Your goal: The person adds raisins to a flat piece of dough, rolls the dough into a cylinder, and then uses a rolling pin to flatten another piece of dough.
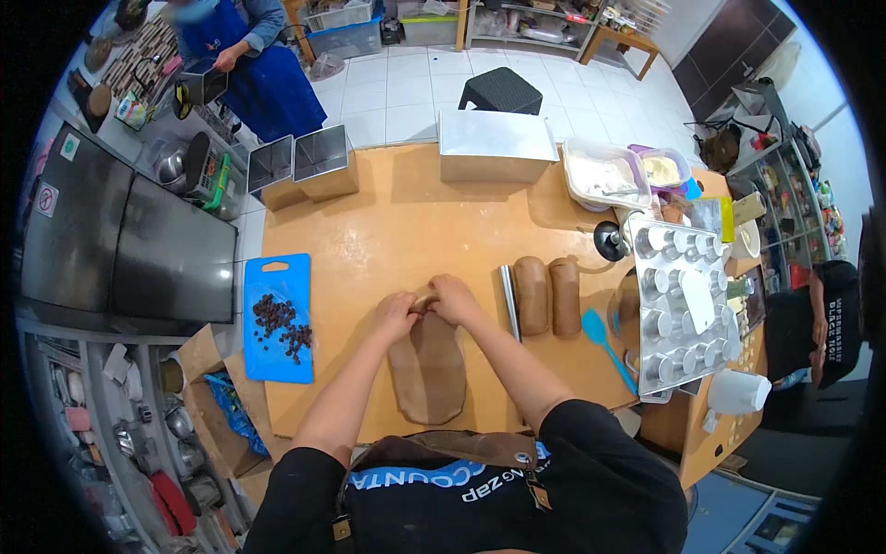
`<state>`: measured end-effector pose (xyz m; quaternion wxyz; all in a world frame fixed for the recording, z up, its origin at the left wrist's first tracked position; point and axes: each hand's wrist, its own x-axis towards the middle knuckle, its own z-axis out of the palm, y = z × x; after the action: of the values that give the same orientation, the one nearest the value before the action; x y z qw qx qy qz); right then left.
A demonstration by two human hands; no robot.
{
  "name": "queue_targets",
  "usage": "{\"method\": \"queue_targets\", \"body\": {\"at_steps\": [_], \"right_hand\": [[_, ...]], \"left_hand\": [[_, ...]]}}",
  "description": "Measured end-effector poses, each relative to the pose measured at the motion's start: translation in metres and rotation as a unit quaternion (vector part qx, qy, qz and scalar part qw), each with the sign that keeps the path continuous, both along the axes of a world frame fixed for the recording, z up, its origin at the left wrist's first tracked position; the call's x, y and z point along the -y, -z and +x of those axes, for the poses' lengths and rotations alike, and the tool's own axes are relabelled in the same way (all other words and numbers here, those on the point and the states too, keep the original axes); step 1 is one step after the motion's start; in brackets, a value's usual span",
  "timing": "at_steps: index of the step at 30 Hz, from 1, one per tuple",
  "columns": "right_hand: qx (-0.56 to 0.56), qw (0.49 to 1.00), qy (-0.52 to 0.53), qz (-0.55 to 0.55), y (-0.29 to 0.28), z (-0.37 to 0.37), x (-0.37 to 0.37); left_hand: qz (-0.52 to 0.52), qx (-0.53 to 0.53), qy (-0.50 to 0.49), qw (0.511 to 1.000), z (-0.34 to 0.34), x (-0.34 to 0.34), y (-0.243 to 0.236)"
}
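A flat oblong sheet of brown dough (428, 379) lies on the table in front of me. My left hand (397, 314) and my right hand (452, 299) are closed on its far end, side by side, with the dough edge curled up between their fingers. Right of it are a metal rolling pin (510, 303) and two brown dough rolls, one (532, 297) beside the other (565, 295). At the left, dark chocolate chips (277, 323) are scattered on a blue cutting board (279, 372).
At the far edge stand two open metal loaf pans (322, 152) and a long closed loaf pan (496, 138). A blue spatula (609, 351), a muffin tin (683, 305) and a tub of white powder (604, 175) fill the right side. Another person (254, 74) stands far left.
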<state>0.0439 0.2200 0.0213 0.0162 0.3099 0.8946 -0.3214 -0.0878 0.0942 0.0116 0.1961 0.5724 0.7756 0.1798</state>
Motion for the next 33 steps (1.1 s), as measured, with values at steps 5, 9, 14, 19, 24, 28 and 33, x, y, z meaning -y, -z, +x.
{"method": "queue_targets", "body": {"at_steps": [5,9,14,19,24,28,33], "right_hand": [[-0.083,0.991,-0.082,0.062,0.000,0.020,0.007],[-0.048,0.997,-0.037,-0.053,-0.032,0.045,0.034],[-0.099,0.994,-0.049,-0.004,-0.094,0.089,0.091],[-0.082,0.993,-0.067,-0.043,-0.159,0.118,0.153],[-0.111,0.990,-0.077,-0.050,-0.235,0.135,0.186],[-0.126,0.989,-0.072,-0.035,-0.260,0.130,0.174],[-0.175,0.982,-0.005,0.074,-0.290,0.107,0.157]], "left_hand": [[-0.026,0.044,0.061,0.997,-0.004,0.021,-0.028],[0.069,0.034,0.101,0.992,0.001,0.049,-0.046],[0.132,0.061,0.178,0.973,0.017,0.100,-0.089],[0.150,0.080,0.249,0.953,0.031,0.151,-0.145],[0.159,0.114,0.285,0.938,0.038,0.178,-0.214],[0.137,0.139,0.261,0.945,0.030,0.167,-0.252],[0.120,0.105,0.191,0.968,0.015,0.133,-0.286]]}}
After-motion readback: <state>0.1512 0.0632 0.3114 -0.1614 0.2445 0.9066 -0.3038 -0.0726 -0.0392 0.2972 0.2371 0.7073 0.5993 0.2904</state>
